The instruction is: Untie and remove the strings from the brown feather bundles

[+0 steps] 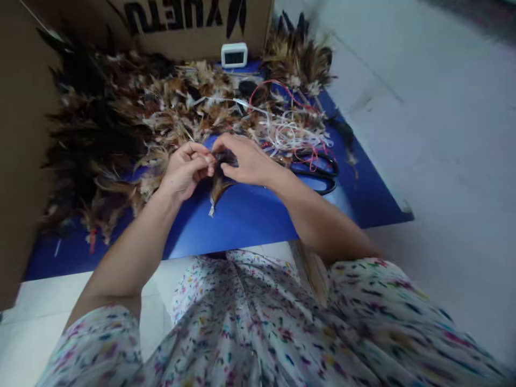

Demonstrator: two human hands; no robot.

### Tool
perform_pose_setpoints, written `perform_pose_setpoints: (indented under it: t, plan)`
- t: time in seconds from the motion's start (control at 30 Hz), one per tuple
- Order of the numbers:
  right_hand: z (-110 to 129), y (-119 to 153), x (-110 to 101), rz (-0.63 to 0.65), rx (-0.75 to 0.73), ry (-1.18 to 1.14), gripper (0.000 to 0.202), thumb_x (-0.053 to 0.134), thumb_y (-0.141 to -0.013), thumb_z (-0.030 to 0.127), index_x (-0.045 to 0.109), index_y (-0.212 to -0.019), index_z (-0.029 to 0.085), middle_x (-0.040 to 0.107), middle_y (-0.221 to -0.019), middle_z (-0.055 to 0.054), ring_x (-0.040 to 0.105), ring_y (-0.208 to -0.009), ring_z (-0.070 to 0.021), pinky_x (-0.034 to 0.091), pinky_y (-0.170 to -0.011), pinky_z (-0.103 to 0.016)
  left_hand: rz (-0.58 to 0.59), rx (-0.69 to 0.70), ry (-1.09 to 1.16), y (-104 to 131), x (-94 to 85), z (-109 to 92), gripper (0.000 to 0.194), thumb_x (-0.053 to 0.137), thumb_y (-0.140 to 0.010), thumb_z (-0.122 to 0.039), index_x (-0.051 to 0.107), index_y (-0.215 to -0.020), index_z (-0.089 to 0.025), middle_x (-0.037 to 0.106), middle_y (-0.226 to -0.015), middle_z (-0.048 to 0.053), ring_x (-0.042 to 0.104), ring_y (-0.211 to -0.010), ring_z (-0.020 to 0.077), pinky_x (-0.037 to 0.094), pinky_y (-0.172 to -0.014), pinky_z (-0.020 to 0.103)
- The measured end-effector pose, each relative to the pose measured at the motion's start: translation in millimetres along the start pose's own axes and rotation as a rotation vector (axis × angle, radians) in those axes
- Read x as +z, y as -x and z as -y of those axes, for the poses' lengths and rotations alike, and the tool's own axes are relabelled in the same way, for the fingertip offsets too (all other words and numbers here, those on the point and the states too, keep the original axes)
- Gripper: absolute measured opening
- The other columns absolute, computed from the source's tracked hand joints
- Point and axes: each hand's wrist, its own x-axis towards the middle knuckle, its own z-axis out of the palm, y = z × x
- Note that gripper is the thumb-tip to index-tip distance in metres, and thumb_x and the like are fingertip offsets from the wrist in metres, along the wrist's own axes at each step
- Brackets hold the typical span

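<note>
Clock centred on where the hands meet, my feed has a small dark feather bunch (227,157) right at that spot, over the blue work surface (358,199), with a brown tuft trailing toward 6 and ending in a pale tip. Left hand (189,167) comes in from 8: fingers curled, thumb and forefinger pressed together at the bunch's left edge; too small to tell what's pinched. Right hand (250,160) comes in from 4: thumb and forefinger curved apart, dark feathers showing in the gap; can't tell if they grip, other fingers hidden. Big loose feather pile (173,102) sweeps from 8 round to 12. White device with a dark screen (234,56) at 12, just in front of a cardboard box (181,45). Red cord (278,81) at 1, standing feathers (300,56) farther out the same way. Tangle of white strips (288,131) at 2. Black scissor handles (316,173) at 3, near the right wrist.
</note>
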Motion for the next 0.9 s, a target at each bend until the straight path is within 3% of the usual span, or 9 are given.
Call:
perform_pose_setpoints:
  t: [0.27, 0.57, 0.9]
  plan:
    - [2.7, 2.6, -1.7, -0.013, 0.015, -0.043, 0.025, 0.052, -0.086, 0.015, 0.054, -0.11, 0.019, 0.064, -0.098, -0.002, 0.059, -0.09, -0.0159, 0.043, -0.084, -0.03, 0.008, 0.074, -0.148, -0.6, -5.1, 4.7, 0.037, 0.089, -0.06, -0.025, 0.056, -0.077, -0.02, 0.066, -0.067, -0.003, 0.06, -0.046, 0.0096, 0.054, -0.045, 0.022]
    - [17.5, 0.8, -5.6, -0.062, 0.137, -0.137, 0.02, 0.058, -0.08, 0.011, 0.06, -0.098, 0.019, 0.066, -0.083, 0.001, 0.056, -0.075, -0.0133, 0.042, -0.075, -0.028, -0.103, 0.462, -0.495, -9.8, -16.3, 28.0, 0.034, 0.082, -0.074, -0.034, 0.053, -0.086, -0.022, 0.064, -0.075, -0.003, 0.063, -0.057, 0.0094, 0.056, -0.052, 0.023]
    - [24.6, -0.6, 0.8, -0.134, 0.211, -0.281, 0.018, 0.064, -0.077, 0.01, 0.061, -0.093, 0.018, 0.066, -0.076, 0.004, 0.055, -0.071, -0.0113, 0.041, -0.074, -0.027, -0.312, 0.726, -0.779, -2.9, -10.7, 27.7, 0.019, 0.072, -0.081, -0.028, 0.055, -0.086, -0.021, 0.067, -0.08, -0.002, 0.066, -0.067, 0.0109, 0.056, -0.062, 0.024]
